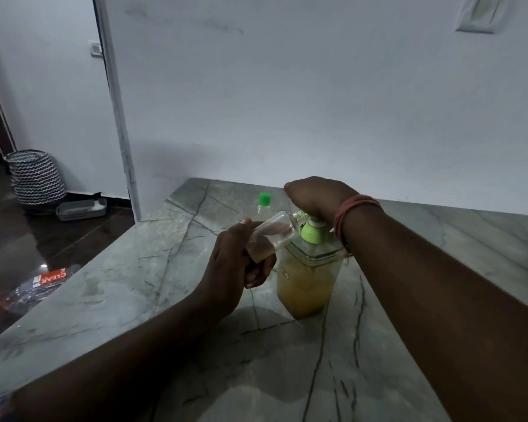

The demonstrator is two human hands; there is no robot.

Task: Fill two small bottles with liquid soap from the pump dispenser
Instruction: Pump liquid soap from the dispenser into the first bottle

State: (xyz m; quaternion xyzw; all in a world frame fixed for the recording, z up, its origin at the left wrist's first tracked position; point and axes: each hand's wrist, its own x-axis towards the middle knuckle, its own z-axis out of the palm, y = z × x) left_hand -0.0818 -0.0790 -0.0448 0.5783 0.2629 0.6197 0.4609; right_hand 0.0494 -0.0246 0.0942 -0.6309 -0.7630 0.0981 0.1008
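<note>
one small bottle held tilted at the pump spout, the other standing behind

the grey veined stone worktop [110, 287] fills the lower part of the view and runs back to a pale wall. on it, near the middle, stands the pump dispenser [310, 278], a clear square-sided container holding amber liquid soap up to below its shoulder, with a green collar under the pump head. the right hand [314, 196] rests on top of the pump head, palm down with the fingers bent over it; red bands circle that wrist. the left hand [238, 257] grips a clear small bottle [272, 236], fingers curled round its lower half, holding it tilted with its open neck up against the dispenser's spout. a little amber liquid sits in the lower end of that bottle. behind the hands, near the wall, the second small bottle [263, 203] stands upright with a green cap on. on the dark floor to the left stand a zigzag-patterned basket [35, 176] and a grey tray [81, 209].
</note>
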